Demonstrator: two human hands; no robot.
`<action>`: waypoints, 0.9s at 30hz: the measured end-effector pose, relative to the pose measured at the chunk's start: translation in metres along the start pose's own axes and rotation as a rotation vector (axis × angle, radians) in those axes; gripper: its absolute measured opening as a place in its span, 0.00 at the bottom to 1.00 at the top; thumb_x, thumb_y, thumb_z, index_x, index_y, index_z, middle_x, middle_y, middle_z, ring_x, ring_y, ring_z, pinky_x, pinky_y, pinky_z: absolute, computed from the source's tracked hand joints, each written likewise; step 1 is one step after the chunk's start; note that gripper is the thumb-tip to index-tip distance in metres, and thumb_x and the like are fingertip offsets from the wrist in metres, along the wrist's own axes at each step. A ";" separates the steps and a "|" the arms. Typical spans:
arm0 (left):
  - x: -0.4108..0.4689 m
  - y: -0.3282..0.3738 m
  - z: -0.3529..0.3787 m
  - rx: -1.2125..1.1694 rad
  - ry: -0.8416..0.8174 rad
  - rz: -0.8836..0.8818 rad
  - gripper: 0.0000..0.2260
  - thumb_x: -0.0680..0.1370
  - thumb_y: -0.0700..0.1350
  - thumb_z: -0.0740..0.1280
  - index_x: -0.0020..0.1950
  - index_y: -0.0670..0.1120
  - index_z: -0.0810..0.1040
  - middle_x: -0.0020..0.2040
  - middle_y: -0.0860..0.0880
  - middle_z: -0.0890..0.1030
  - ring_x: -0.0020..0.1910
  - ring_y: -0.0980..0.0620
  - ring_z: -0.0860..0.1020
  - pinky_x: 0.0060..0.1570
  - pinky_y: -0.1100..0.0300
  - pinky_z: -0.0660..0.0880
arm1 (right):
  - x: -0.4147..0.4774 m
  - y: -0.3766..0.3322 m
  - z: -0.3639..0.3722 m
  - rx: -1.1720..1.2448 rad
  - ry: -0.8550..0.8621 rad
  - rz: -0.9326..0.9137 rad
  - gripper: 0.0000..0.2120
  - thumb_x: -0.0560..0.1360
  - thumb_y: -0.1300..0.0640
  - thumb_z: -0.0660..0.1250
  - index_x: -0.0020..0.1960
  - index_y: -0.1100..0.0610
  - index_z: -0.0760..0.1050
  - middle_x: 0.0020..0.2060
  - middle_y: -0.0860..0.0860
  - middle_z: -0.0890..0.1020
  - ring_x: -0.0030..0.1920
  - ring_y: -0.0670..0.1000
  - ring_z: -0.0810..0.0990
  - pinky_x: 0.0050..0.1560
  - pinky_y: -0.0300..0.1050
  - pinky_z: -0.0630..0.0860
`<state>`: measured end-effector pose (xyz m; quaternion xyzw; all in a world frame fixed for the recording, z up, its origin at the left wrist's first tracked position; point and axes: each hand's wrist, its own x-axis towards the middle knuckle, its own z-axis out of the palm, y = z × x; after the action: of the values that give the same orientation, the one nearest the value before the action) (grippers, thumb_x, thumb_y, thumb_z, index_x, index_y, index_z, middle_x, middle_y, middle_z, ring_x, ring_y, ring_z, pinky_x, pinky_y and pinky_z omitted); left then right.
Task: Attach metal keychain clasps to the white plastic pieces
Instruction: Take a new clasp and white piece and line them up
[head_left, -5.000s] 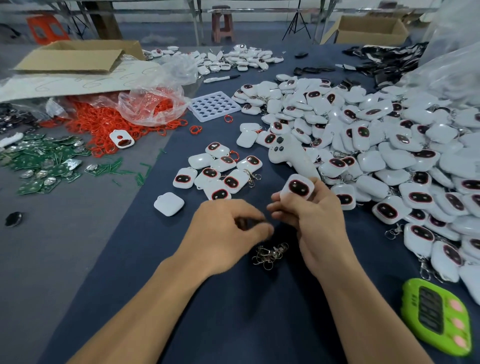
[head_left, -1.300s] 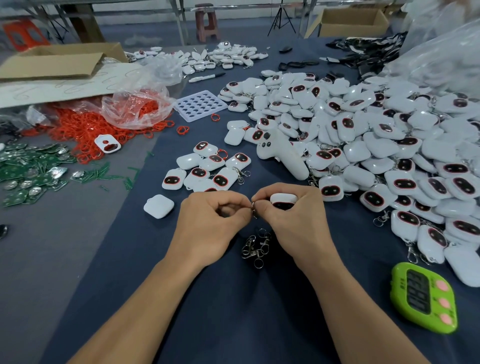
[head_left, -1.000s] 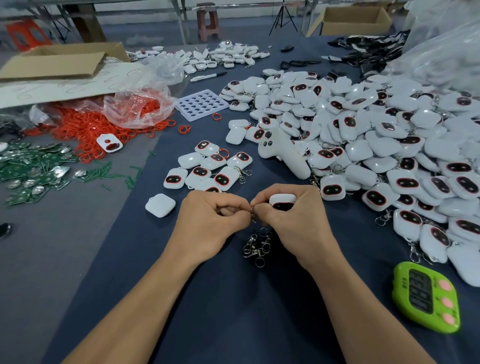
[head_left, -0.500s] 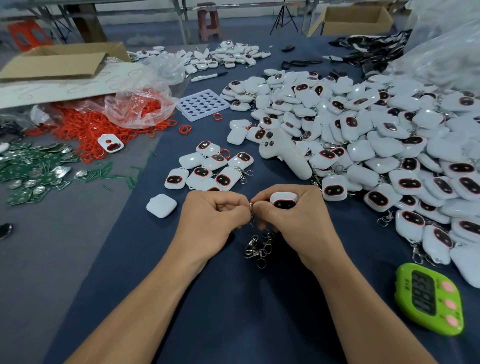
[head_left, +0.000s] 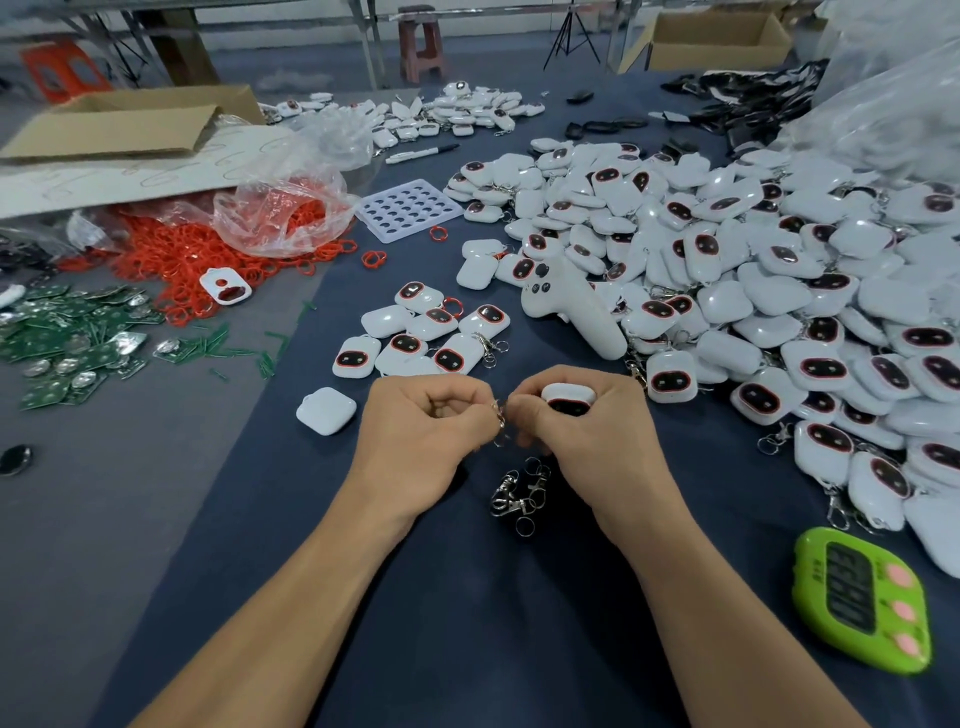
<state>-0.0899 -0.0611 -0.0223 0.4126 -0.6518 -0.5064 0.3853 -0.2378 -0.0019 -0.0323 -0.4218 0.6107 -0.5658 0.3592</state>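
My right hand (head_left: 592, 441) grips a white plastic piece (head_left: 568, 399) with a dark red-rimmed window, its top edge showing above my fingers. My left hand (head_left: 426, 436) pinches a metal keychain clasp (head_left: 500, 415) that hangs between both hands at the piece's corner. A small heap of loose metal clasps (head_left: 519, 493) lies on the dark blue cloth just below my hands. A big pile of white pieces (head_left: 753, 291) fills the right side, and a small group of white pieces (head_left: 426, 338) lies just beyond my left hand.
A single white shell (head_left: 326, 410) lies left of my left hand. A green timer (head_left: 860, 597) sits at the lower right. Orange rings (head_left: 208, 249) under a plastic bag, green circuit boards (head_left: 67, 338), a white tray (head_left: 408, 210) and a white controller (head_left: 571, 306) lie farther off.
Both hands have stayed pressed together over the clasp heap. Five seconds ago my right hand held the piece higher and my left hand was lower; now they meet at the clasp.
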 end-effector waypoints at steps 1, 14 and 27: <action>0.000 -0.001 -0.001 0.056 0.067 0.024 0.06 0.61 0.48 0.68 0.32 0.48 0.83 0.26 0.51 0.69 0.29 0.54 0.64 0.28 0.65 0.61 | 0.001 0.000 -0.001 0.024 0.031 0.026 0.01 0.69 0.54 0.75 0.40 0.50 0.84 0.34 0.52 0.85 0.35 0.54 0.82 0.40 0.50 0.79; 0.007 -0.018 -0.003 0.909 -0.002 0.296 0.03 0.74 0.46 0.71 0.40 0.53 0.80 0.38 0.55 0.78 0.37 0.54 0.74 0.38 0.56 0.72 | 0.002 0.005 0.001 -0.080 0.184 -0.116 0.19 0.75 0.66 0.71 0.50 0.41 0.86 0.49 0.40 0.81 0.46 0.41 0.80 0.46 0.31 0.72; 0.006 -0.013 -0.007 0.832 -0.174 0.386 0.12 0.73 0.48 0.67 0.52 0.61 0.82 0.38 0.58 0.77 0.45 0.58 0.73 0.38 0.63 0.69 | 0.004 0.006 0.005 -0.246 0.169 -0.033 0.09 0.75 0.55 0.74 0.45 0.41 0.78 0.41 0.36 0.83 0.43 0.39 0.80 0.40 0.26 0.72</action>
<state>-0.0834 -0.0710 -0.0335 0.3595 -0.8941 -0.1538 0.2183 -0.2353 -0.0070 -0.0384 -0.4234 0.6966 -0.5258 0.2429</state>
